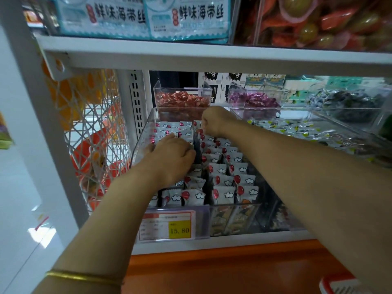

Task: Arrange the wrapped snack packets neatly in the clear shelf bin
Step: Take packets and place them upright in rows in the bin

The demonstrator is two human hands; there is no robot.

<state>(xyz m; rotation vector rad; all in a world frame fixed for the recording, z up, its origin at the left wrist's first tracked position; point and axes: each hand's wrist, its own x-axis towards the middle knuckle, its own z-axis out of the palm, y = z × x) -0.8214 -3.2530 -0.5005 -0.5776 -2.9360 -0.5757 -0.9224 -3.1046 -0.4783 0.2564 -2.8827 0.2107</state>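
A clear shelf bin (141, 136) on the middle shelf holds several white snack packets (224, 195) printed with a red balloon and clouds, standing in rows. My left hand (169, 158) lies over the left rows, fingers curled down into the packets. My right hand (214, 122) reaches to the bin's far end, its fingers curled around packets in the back of the right rows. The packets under both hands are hidden.
Clear bins of red candy (180, 99) and purple candy (254, 100) stand behind. A bin of white-green packets (297, 129) sits to the right. A price tag (167, 227) hangs on the bin's front. A white wire basket (91, 132) hangs left; the shelf above (212, 58) is low overhead.
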